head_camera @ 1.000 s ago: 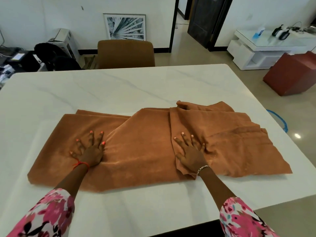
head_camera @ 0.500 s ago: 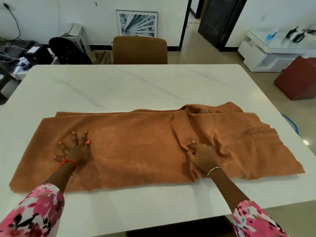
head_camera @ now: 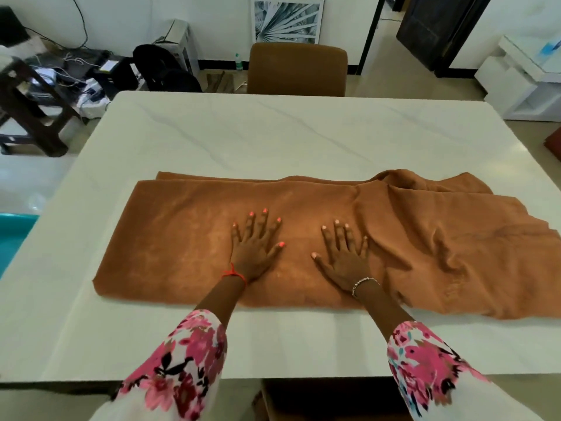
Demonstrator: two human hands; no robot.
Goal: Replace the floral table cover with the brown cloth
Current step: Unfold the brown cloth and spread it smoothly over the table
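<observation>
The brown cloth lay folded on the near half of the white table, long axis left-right. The left hand and right hand pressed flat on it, fingers spread, gripping nothing. Rumpled end lay rightward, nearer the right hand.

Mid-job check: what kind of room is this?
Probably a home dining room doubling as workspace: white marble-look table, brown chair at its far side, framed print against the wall, cabled electronics at left.
</observation>
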